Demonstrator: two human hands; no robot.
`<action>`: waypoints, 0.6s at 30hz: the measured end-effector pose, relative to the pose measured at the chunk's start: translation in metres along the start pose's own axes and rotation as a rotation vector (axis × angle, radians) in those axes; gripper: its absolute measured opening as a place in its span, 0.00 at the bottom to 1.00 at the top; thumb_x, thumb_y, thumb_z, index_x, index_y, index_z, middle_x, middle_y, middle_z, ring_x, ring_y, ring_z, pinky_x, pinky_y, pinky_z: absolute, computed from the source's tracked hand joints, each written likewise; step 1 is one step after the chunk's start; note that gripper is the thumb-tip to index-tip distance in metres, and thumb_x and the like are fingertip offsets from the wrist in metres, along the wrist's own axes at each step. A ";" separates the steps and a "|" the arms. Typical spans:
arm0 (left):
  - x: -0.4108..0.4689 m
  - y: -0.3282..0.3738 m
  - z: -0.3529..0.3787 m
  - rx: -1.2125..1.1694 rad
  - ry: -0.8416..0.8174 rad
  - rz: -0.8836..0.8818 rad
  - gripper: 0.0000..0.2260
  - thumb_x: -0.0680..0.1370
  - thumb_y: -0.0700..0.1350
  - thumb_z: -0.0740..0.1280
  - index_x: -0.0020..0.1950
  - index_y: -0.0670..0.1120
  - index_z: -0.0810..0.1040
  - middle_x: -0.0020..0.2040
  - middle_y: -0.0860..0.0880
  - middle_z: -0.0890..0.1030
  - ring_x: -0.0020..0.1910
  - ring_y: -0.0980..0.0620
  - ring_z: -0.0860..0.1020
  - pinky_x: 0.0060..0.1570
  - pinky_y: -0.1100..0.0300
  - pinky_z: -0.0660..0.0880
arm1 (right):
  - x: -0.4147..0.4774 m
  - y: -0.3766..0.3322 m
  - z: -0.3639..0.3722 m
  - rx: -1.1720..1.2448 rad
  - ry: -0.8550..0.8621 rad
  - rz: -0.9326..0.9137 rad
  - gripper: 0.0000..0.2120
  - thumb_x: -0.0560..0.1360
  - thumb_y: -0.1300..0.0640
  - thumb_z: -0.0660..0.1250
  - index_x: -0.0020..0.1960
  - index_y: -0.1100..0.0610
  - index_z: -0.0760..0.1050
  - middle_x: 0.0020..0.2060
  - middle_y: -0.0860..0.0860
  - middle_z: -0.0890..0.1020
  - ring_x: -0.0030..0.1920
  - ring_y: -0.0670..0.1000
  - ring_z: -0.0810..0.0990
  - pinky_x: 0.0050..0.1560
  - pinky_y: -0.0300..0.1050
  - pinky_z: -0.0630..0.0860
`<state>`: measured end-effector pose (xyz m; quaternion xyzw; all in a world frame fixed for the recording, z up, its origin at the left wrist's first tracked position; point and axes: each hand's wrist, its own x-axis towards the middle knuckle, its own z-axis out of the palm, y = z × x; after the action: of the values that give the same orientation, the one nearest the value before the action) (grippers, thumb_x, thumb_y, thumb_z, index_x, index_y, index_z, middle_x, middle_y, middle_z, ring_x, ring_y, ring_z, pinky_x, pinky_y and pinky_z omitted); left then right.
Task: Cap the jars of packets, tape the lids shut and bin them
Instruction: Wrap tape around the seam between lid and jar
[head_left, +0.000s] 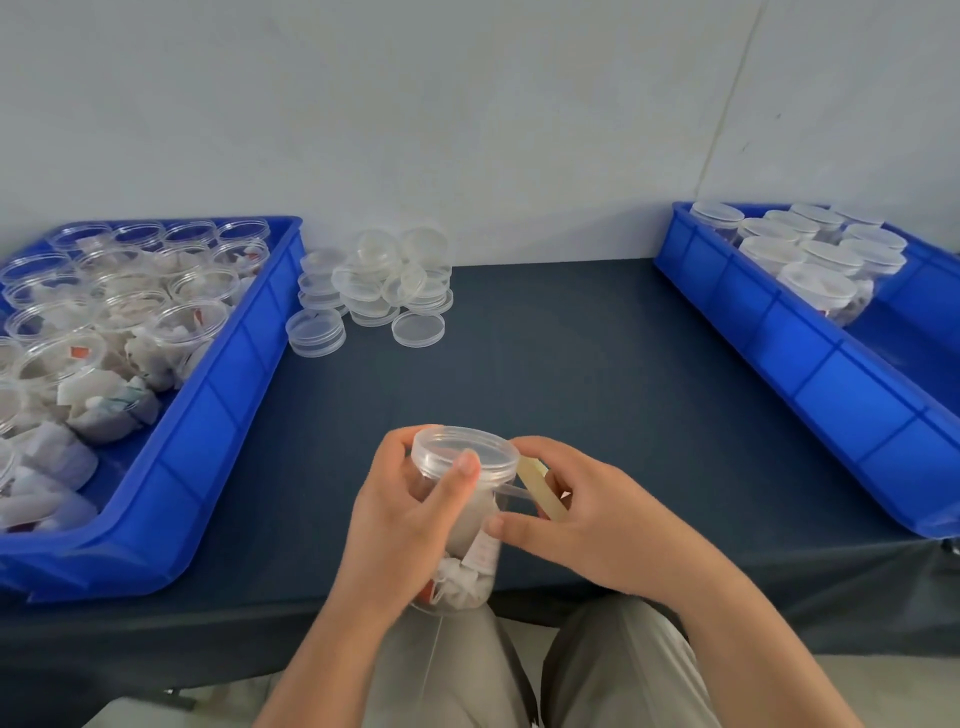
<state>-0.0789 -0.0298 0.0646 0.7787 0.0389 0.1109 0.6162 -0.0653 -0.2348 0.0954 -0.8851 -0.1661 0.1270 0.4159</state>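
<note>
Lowest in view, grey trousers (457, 670) at the table's near edge. Just above them, gripping a clear jar (467, 582) of packets in the left hand (405, 530): fingers curled round its wall, thumb pressing on the rim of the lid (452, 444), already seated on top. Holding a tan roll of tape (543, 493) in the curled right hand (597, 525), close against the jar's right side, with a clear strip stretched from roll to jar just under the lid; forefinger laid on the jar's wall. Beyond, on the dark table (571, 364), to the left: a blue bin (208, 426) crowded with open jars (192, 317) of white packets. Just beside its far right corner, a heap of loose lids (374, 286), some stacked, some tipped. To the right, well apart: a second blue bin (810, 374) with capped jars (815, 260) upright at its far end. Behind all, a pale wall (467, 104).
</note>
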 end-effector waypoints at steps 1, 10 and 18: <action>0.002 -0.002 -0.002 -0.015 0.001 -0.043 0.21 0.69 0.73 0.65 0.56 0.64 0.78 0.53 0.65 0.84 0.51 0.64 0.84 0.43 0.66 0.80 | -0.001 0.000 -0.005 -0.012 -0.019 0.007 0.31 0.70 0.23 0.68 0.70 0.27 0.66 0.52 0.38 0.82 0.48 0.41 0.81 0.51 0.42 0.79; 0.004 0.001 -0.017 -0.287 -0.126 -0.432 0.37 0.59 0.83 0.70 0.51 0.54 0.84 0.51 0.45 0.87 0.49 0.45 0.88 0.51 0.46 0.85 | -0.001 -0.006 -0.026 -0.169 -0.055 -0.017 0.20 0.79 0.27 0.56 0.69 0.28 0.69 0.40 0.39 0.81 0.39 0.40 0.79 0.38 0.33 0.72; 0.005 -0.004 -0.016 -0.780 -0.414 -0.576 0.45 0.61 0.73 0.81 0.63 0.39 0.85 0.52 0.37 0.83 0.47 0.39 0.83 0.49 0.46 0.81 | 0.018 -0.011 -0.038 -0.159 -0.110 -0.035 0.24 0.72 0.19 0.60 0.63 0.26 0.74 0.42 0.42 0.82 0.39 0.43 0.79 0.40 0.38 0.74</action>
<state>-0.0777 -0.0128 0.0651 0.4549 0.0847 -0.2126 0.8606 -0.0370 -0.2478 0.1260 -0.9039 -0.2137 0.1545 0.3369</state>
